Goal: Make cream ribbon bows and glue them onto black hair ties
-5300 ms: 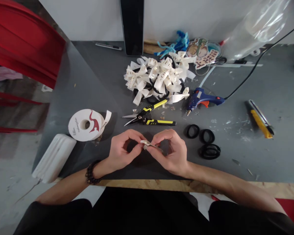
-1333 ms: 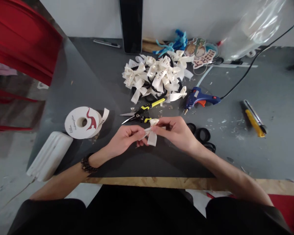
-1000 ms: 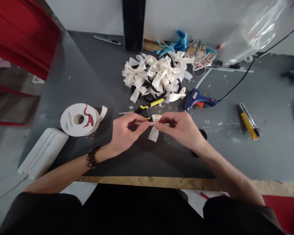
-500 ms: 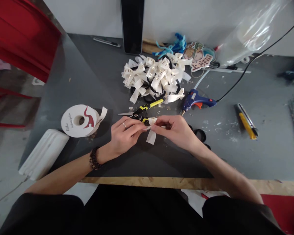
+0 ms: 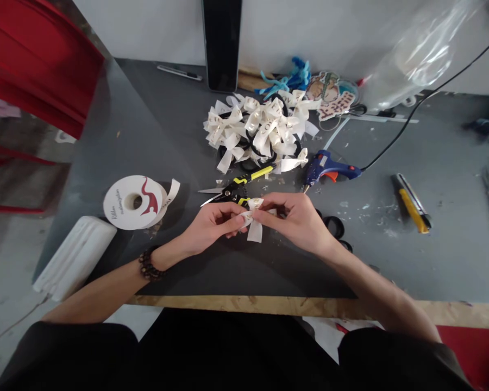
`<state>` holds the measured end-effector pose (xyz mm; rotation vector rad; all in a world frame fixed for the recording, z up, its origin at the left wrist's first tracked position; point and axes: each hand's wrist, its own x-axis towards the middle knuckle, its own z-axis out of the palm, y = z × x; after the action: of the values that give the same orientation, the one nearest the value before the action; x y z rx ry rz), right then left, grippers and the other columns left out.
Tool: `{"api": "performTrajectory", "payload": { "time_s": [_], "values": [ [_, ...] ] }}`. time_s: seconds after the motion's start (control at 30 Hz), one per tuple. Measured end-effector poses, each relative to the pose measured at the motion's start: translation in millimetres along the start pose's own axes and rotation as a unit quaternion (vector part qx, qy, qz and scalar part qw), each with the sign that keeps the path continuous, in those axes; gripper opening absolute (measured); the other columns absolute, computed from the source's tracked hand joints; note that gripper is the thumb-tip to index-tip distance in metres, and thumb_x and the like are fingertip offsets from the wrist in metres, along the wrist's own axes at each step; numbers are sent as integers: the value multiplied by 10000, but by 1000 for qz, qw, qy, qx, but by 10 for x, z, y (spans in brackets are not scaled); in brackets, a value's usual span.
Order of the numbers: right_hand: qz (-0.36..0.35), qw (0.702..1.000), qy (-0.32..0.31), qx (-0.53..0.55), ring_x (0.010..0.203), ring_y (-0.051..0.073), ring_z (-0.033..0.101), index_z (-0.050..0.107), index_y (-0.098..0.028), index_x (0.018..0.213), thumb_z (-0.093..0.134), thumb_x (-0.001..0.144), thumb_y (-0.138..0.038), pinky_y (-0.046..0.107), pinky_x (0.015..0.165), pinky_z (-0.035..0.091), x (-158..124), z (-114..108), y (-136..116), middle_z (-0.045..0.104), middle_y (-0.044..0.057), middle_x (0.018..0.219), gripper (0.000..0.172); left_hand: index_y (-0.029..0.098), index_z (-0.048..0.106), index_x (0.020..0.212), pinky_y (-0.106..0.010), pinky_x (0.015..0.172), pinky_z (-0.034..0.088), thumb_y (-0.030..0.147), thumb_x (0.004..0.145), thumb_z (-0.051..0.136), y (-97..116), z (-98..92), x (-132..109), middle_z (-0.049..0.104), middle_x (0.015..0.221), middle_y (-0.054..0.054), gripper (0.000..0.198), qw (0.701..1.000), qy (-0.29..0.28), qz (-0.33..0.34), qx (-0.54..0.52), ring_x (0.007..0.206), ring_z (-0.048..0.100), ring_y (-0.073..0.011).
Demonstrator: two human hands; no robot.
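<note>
Between my hands is a white ribbon bow point(image 5: 255, 232) with gold lettering, one tail hanging down. My left hand point(image 5: 212, 225) pinches its left loop between thumb and fingers. From the other side, my right hand point(image 5: 295, 220) grips the bow near its middle, the fingertips partly hiding it. Just beyond my fingers lie black-and-yellow snips point(image 5: 238, 187), blades apart. A heap of white ribbon bows on black hair ties point(image 5: 264, 127) sits farther back. Several loose black hair ties point(image 5: 334, 227) lie beside my right wrist.
A ribbon spool point(image 5: 124, 203) and a white box-shaped device point(image 5: 77, 255) stand at left. Right of the heap lies a blue glue gun point(image 5: 330, 166) with its cord, then a yellow utility knife point(image 5: 413, 206). A phone point(image 5: 222, 46) leans against the back wall.
My left hand has turned, its thumb now on top of the bow's left loop. The bow's tail has swung slightly right. My right hand keeps its grip.
</note>
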<state>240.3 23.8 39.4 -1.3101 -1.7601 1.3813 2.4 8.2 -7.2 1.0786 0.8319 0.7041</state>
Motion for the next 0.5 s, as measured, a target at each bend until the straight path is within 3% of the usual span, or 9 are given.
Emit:
{"api": "performTrajectory", "payload": {
  "time_s": [0.2, 0.3, 0.4, 0.5],
  "values": [
    [34, 998, -27, 38, 719, 154, 681, 751, -220, 1195, 832, 903, -405, 287, 644, 500, -36, 47, 8, 812, 27, 921, 355, 197, 769, 1187, -306, 816, 595, 413, 990, 744, 14, 26, -59, 782, 1105, -102, 293, 965, 107, 164, 174, 937, 737, -192],
    [-3, 996, -37, 77, 904, 188, 750, 691, -224, 1325, 813, 920, -346, 307, 755, 573, -61, 85, -21, 810, 58, 1097, 440, 206, 799, 1034, -399, 1023, 589, 340, 973, 773, -15, 35, -42, 799, 1080, -94, 149, 947, 143, 229, 173, 1081, 744, -230],
    [-28, 995, -19, 93, 1057, 222, 755, 670, -224, 1355, 779, 949, -326, 358, 886, 602, -81, 117, -29, 794, 75, 1177, 433, 211, 793, 927, -409, 1052, 586, 311, 981, 770, -35, 53, -44, 807, 954, -69, 116, 936, 193, 242, 165, 1092, 751, -226],
    [-5, 996, 6, 92, 958, 207, 766, 681, -217, 1322, 748, 981, -343, 370, 869, 609, -97, 143, -29, 809, 65, 1096, 370, 205, 775, 1073, -411, 1014, 605, 392, 1034, 695, -25, 59, -84, 821, 1032, -96, 207, 931, 215, 239, 173, 1122, 762, -239]
  ]
}}
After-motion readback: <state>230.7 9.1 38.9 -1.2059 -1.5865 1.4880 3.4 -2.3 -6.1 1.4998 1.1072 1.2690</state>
